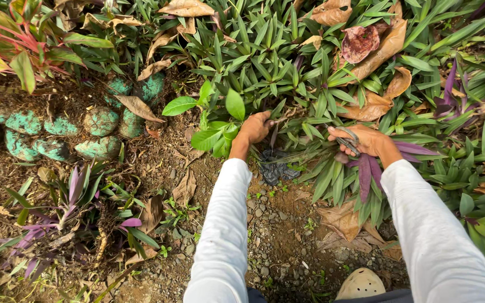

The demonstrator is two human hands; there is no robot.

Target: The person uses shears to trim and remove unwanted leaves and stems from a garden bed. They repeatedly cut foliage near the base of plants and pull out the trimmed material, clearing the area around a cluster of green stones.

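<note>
The plant bed (310,67) fills the upper frame, leaves dense around both hands. The left hand (255,128), at centre, is closed on a thin stem (280,119) running right. The right hand (363,140), centre right, grips small shears (348,140); whether their blades are open is unclear. Risk, as I judge it: the crowded leaves could hide the blades, nicking neighbouring stems or the left fingers.

No packages, labels, signs or screens here.
</note>
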